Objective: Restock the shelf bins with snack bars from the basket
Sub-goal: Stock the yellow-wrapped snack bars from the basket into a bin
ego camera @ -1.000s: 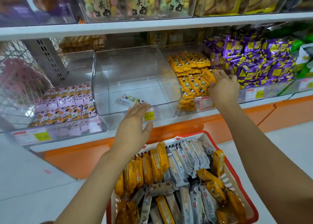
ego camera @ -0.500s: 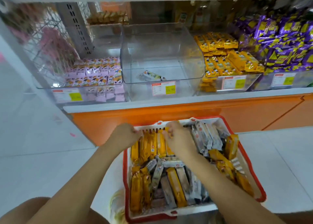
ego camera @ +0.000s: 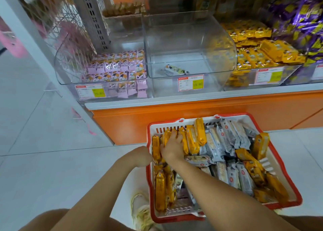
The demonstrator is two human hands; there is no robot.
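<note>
A red-rimmed white basket (ego camera: 232, 116) stands on the floor below the shelf, full of yellow snack bars (ego camera: 199, 133) and grey snack bars (ego camera: 225, 138). My right hand (ego camera: 172, 147) reaches into its far left corner, fingers curled down among the upright yellow bars. My left hand (ego camera: 139, 156) is curled at the basket's left rim; its fingers are hidden. On the shelf, the clear middle bin (ego camera: 190, 44) holds a single grey bar (ego camera: 174, 71). The bin to its right (ego camera: 272, 68) is stacked with yellow bars.
The left bin holds pink packets (ego camera: 118, 65), and purple packets (ego camera: 300, 21) fill the far right. An orange shelf base (ego camera: 174, 120) runs behind the basket. My shoe (ego camera: 139, 211) is beside the basket's near left corner on white floor tiles.
Both hands came down from the shelf bins to the basket and the view dropped with them. My right hand then shifted left onto the yellow bars.
</note>
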